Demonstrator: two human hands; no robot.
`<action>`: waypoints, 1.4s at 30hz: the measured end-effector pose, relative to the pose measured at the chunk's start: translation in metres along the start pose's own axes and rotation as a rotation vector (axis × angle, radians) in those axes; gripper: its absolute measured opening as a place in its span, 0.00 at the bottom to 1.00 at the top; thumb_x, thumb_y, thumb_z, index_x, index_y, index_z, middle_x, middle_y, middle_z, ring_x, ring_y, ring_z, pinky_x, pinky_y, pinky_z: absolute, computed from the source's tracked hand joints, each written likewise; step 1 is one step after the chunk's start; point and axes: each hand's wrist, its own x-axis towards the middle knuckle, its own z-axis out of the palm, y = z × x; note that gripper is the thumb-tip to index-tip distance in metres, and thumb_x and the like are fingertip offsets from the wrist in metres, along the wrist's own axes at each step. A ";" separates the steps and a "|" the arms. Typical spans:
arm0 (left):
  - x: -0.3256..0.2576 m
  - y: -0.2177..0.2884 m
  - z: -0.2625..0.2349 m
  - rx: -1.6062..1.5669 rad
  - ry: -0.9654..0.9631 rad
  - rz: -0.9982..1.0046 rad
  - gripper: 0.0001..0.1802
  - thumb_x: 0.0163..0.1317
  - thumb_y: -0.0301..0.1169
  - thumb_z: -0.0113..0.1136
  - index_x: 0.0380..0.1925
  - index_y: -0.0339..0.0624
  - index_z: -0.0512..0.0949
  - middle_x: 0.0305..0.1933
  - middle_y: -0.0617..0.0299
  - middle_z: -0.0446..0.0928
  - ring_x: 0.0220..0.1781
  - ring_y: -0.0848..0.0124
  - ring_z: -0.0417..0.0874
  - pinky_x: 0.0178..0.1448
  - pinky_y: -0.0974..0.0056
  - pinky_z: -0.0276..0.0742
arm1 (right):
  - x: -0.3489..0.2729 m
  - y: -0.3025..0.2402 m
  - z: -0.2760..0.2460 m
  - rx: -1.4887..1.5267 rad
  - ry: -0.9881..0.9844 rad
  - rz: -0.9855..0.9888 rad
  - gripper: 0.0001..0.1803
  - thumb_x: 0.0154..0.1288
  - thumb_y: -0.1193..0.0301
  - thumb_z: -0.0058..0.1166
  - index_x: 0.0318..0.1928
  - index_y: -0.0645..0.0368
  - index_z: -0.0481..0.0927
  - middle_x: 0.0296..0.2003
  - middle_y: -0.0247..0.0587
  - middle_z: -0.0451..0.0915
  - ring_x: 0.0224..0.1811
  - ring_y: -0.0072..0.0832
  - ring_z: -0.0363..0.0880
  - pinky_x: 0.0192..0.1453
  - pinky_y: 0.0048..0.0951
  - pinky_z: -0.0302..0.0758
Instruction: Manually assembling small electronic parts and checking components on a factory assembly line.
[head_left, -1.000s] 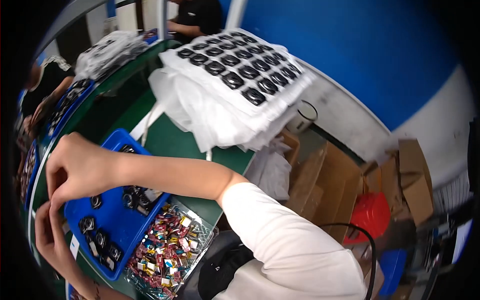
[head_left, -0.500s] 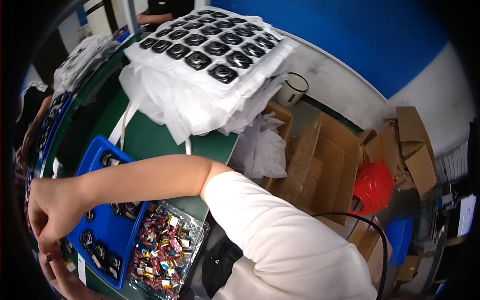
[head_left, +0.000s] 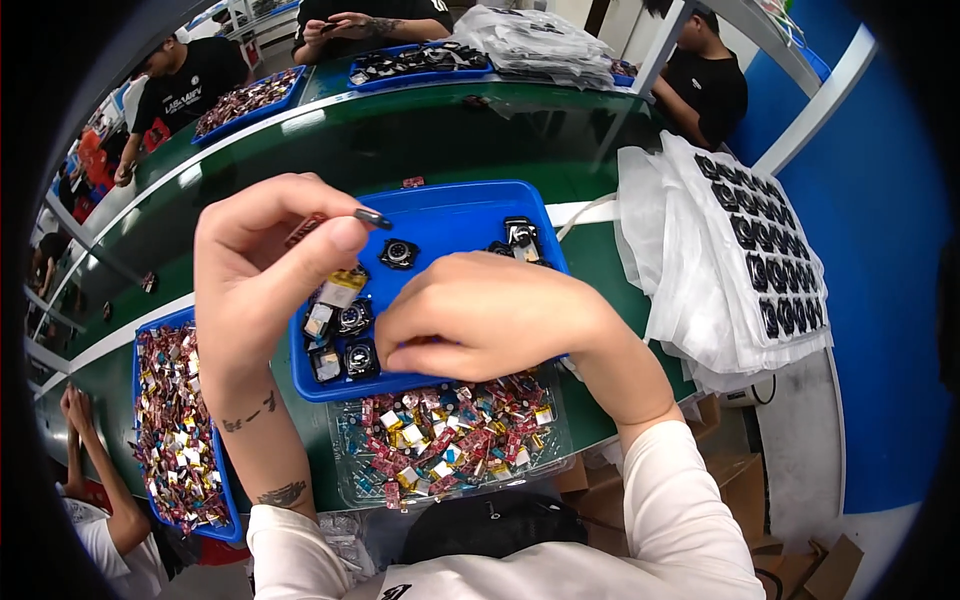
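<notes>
Both hands now back over blue tray [head_left: 470, 205] after earlier reach off to left; left hand [head_left: 265, 270] lifted, thumb and forefinger pinched on small dark part [head_left: 372, 217]; right hand [head_left: 490, 315] curled over tray's near edge, grip hidden – cannot tell; clear tub of small coloured components [head_left: 450, 440] just below

Blue tray [head_left: 450, 205] centre beneath right hand [head_left: 490, 315]

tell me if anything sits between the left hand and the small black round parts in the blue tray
Nothing visible blocks it. The left hand hovers over the blue tray, pinching a small dark piece in its fingertips, with the black round parts lying open just below it. The right hand rests over the tray's near right part, beside them.
</notes>
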 end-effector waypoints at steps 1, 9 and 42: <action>-0.001 -0.001 0.000 -0.002 -0.003 -0.033 0.03 0.56 0.20 0.63 0.31 0.30 0.80 0.29 0.62 0.78 0.31 0.80 0.77 0.34 0.76 0.70 | 0.001 -0.001 -0.002 -0.003 0.136 -0.029 0.08 0.60 0.70 0.55 0.34 0.62 0.82 0.26 0.45 0.80 0.27 0.36 0.79 0.32 0.31 0.75; 0.002 -0.003 0.010 0.075 -0.018 -0.155 0.07 0.57 0.27 0.65 0.29 0.31 0.82 0.26 0.62 0.80 0.30 0.80 0.78 0.34 0.75 0.73 | -0.017 -0.008 -0.027 0.335 0.627 0.144 0.08 0.61 0.72 0.60 0.36 0.65 0.83 0.29 0.37 0.83 0.31 0.16 0.79 0.35 0.18 0.75; 0.009 -0.018 0.020 0.545 -0.034 0.414 0.08 0.44 0.18 0.68 0.27 0.34 0.83 0.26 0.58 0.80 0.29 0.69 0.79 0.32 0.69 0.72 | -0.020 0.000 -0.039 0.220 0.504 -0.004 0.03 0.55 0.82 0.58 0.31 0.65 0.79 0.27 0.36 0.82 0.27 0.19 0.79 0.31 0.19 0.74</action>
